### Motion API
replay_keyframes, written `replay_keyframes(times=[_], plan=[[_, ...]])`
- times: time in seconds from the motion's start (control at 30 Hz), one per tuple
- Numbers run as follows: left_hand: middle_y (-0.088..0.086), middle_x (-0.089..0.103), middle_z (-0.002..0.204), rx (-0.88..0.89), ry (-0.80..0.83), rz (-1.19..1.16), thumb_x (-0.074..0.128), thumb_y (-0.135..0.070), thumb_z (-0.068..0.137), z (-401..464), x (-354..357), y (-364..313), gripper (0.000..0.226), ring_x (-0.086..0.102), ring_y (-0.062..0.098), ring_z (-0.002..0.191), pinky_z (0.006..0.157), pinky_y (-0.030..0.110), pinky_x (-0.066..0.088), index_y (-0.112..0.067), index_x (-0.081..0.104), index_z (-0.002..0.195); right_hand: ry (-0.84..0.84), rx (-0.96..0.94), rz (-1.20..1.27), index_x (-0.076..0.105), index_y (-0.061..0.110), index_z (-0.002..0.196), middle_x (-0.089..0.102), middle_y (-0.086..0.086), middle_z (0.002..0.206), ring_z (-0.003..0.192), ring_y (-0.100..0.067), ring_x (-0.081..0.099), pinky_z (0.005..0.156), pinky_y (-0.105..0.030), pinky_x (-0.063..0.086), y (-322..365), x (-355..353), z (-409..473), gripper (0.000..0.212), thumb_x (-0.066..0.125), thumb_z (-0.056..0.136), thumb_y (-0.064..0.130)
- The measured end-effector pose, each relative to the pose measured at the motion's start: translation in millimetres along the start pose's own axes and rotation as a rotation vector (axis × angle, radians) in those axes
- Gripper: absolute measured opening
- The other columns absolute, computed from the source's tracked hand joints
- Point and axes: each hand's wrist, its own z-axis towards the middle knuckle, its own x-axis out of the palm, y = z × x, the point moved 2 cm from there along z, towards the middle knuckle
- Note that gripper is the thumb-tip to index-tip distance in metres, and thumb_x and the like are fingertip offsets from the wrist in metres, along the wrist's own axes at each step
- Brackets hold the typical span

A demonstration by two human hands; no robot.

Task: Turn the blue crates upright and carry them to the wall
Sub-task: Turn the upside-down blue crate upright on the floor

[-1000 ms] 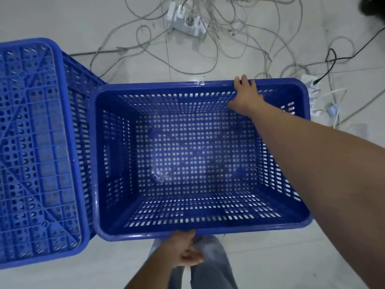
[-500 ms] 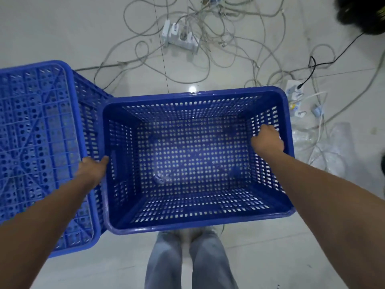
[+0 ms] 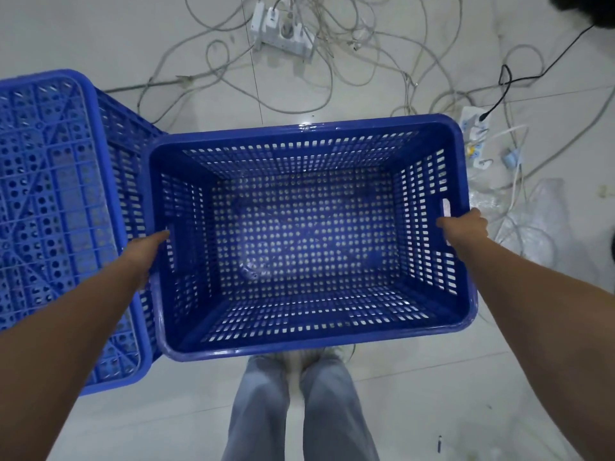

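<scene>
1. At the left edge of the frame lay a second blue perforated plastic crate (image 3: pixel 50 207), upside down with its ribbed base facing up, just beside the one I was handling; I judged it not yet turned.
2. My left hand (image 3: pixel 146 252) sat on the left wall of the upright blue slotted plastic crate (image 3: pixel 299 241), wedged between the two crates. The thumb lay along the inner face by the handle slot; the other fingers were hidden outside the wall, so I took it for a grip without seeing it whole.
3. That upright crate filled the centre of the frame, open side up, directly above my grey trouser legs (image 3: pixel 299 410).
4. My right hand (image 3: pixel 466 227) gripped the right wall at its handle slot, thumb inside and fingers curled round the rim.
5. Across the top and right of the frame, a tangle of pale cables (image 3: pixel 332 61) and a white power strip (image 3: pixel 283 31) lay on the tiled floor (image 3: pixel 416 394).
6. Risks as I judged them: the left wall could drag on the neighbouring crate during a lift, and walking forward could snag a foot in those cables, since the crate blocked my view down.
</scene>
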Motion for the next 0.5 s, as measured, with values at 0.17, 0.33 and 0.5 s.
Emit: replay_keyframes(times=[0.17, 0.33, 0.5], plan=[[0.006, 0.023, 0.159, -0.037, 0.078, -0.153, 0.055, -0.04, 0.093, -5, -11, 5, 0.068, 0.026, 0.028, 0.144, 0.114, 0.046, 0.029, -0.013, 0.028, 0.149, 0.117, 0.072, 0.091, 0.043, 0.001, 0.136, 0.047, -0.02, 0.136, 0.114, -0.04, 0.052, 0.083, -0.041, 0.047, -7, -16, -3, 0.066, 0.065, 0.08, 0.028], [0.007, 0.051, 0.141, -0.046, 0.065, -0.232, 0.056, -0.032, 0.092, -33, -34, 9, 0.056, 0.057, 0.03, 0.118, 0.101, 0.036, 0.045, -0.005, 0.043, 0.139, 0.096, 0.065, 0.181, 0.051, -0.002, 0.127, 0.059, -0.021, 0.117, 0.092, -0.036, 0.058, 0.075, -0.038, 0.049, -19, -46, -30, 0.055, 0.061, 0.081, 0.026], [0.015, 0.061, 0.12, -0.041, 0.028, -0.306, 0.065, -0.023, 0.087, -88, -84, -14, 0.041, 0.061, 0.04, 0.098, 0.087, 0.053, 0.051, -0.001, 0.058, 0.121, 0.067, -0.032, 0.165, 0.056, -0.006, 0.118, 0.061, -0.021, 0.103, 0.088, -0.036, 0.06, 0.073, -0.036, 0.048, -1, -111, -83, 0.045, 0.062, 0.081, 0.017]])
